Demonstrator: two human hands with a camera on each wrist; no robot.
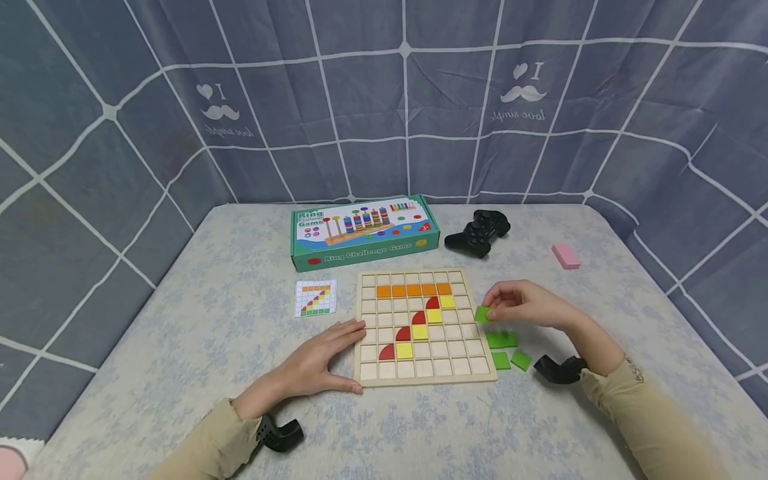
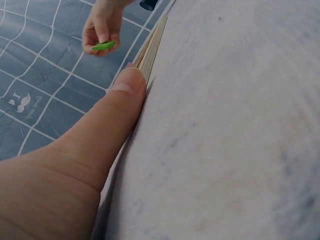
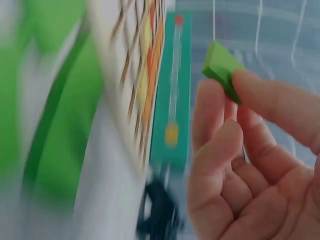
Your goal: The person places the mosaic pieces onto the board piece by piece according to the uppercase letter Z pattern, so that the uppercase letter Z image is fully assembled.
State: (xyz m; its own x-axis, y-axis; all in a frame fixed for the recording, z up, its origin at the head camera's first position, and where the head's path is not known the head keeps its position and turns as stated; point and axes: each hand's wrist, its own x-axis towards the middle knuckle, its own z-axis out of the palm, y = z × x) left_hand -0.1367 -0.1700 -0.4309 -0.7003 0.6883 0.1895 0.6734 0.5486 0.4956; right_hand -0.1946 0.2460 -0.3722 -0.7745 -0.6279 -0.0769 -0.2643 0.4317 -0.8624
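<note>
A wooden grid board (image 1: 432, 350) lies flat on the table with a row of orange squares (image 1: 414, 291) near its top. Below them, red quarter-round pieces (image 1: 403, 334) and yellow squares (image 1: 419, 332) run in a diagonal. My left hand (image 1: 318, 360) rests at the board's left edge, fingers extended; its thumb (image 2: 120, 102) touches the board's side. Between thumb and fingers my right hand (image 1: 525, 305) pinches a green square tile (image 3: 222, 65), raised beside the board's right edge. Under that hand several more green tiles (image 1: 501, 340) lie on the table.
A pattern card (image 1: 315, 298) lies left of the board. Behind it stand a green Ring Challenge Game box (image 1: 366, 233) and a black game controller (image 1: 479, 233). Farther right is a pink block (image 1: 566, 257). A grid-patterned curtain (image 1: 372, 100) encloses the table's back and sides.
</note>
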